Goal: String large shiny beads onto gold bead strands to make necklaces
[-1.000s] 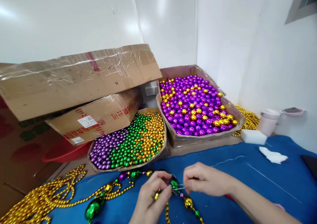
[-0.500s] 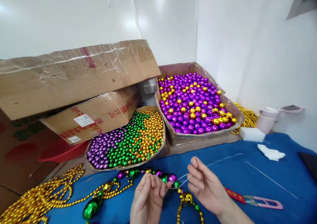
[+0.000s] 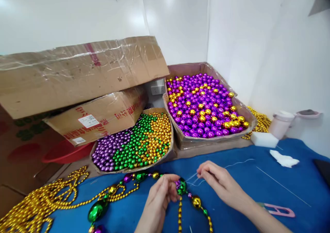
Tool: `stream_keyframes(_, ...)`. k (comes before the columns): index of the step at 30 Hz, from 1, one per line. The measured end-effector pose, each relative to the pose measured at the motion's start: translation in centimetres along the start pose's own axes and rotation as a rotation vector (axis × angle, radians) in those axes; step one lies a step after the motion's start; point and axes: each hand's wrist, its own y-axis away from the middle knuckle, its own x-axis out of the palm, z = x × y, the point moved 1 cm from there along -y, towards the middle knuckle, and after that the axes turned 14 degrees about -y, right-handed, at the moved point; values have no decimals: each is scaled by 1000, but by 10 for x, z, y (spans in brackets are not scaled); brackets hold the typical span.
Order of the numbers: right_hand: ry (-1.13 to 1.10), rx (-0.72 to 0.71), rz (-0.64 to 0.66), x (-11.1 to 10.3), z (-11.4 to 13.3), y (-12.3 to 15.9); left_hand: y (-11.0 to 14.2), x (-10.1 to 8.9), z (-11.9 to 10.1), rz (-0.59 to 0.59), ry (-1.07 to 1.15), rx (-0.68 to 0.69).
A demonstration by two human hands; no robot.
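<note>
My left hand (image 3: 160, 198) is closed, pinching a bead necklace (image 3: 180, 188) at its green and purple beads above the blue cloth (image 3: 257, 191). My right hand (image 3: 219, 183) pinches a thin white thread (image 3: 192, 178) that runs from those beads. The necklace trails left through a large green bead (image 3: 97, 210) and down through a gold bead (image 3: 196, 201).
A cardboard tray of small purple, green and gold beads (image 3: 134, 143) and a box of larger purple and gold beads (image 3: 203, 106) stand behind. Gold bead strands (image 3: 38, 202) lie at left. Pink snips (image 3: 279, 210), a white sponge (image 3: 264, 139), a cup (image 3: 281, 124) sit at right.
My right hand has closed from spread fingers to a pinch on the thread and drawn up and away from the beads. My left hand has kept its hold on the necklace.
</note>
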Motion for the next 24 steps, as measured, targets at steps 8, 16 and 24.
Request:
stream_keyframes(8, 395, -399, 254, 21, 27, -57, -3, 9, -14, 96, -314, 16)
stream_keyframes(16, 324, -321, 94, 34, 13, -47, -6, -3, -4, 25, 0, -51)
stream_keyframes(24, 120, -103, 126, 50, 2, -21, -1, -3, -9, 13, -49, -29)
